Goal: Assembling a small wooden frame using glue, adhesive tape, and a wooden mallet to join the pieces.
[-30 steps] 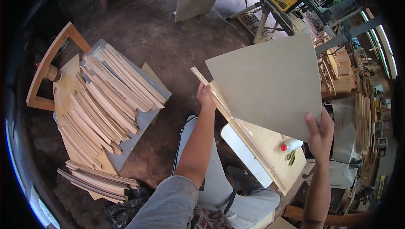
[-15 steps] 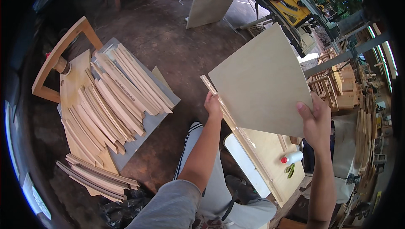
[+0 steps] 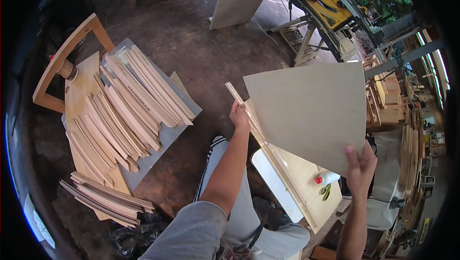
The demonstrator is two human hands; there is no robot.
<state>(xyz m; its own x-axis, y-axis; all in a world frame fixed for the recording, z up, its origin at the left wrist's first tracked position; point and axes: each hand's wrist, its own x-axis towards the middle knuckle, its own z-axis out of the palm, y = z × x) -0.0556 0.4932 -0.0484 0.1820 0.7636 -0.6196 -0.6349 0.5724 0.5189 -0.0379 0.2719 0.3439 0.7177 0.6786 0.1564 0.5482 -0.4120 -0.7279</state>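
A thin, pale plywood panel (image 3: 306,111) is tilted in front of me. My right hand (image 3: 360,166) grips its lower right edge, thumb on the face and fingers behind. My left hand (image 3: 240,117) is closed around a long wooden strip (image 3: 232,90) near its far end; shiny, wet-looking streaks run along the strip. The panel's left edge lies close along that strip; whether they touch, I cannot tell. Below the panel, a wider plywood board (image 3: 330,205) carries a white bottle with a red cap (image 3: 328,178) and green-handled scissors (image 3: 325,192).
Curved wooden slats (image 3: 115,116) lie in rows at left beside a wooden frame (image 3: 43,83). A white panel (image 3: 275,183) sits under the board's left side. A yellow table saw (image 3: 326,1) stands at far right, near a leaning board (image 3: 239,6).
My right hand has moved down and swung the plywood panel lower, its top corner dropping toward the right. My left hand keeps hold of the strip in nearly the same place.
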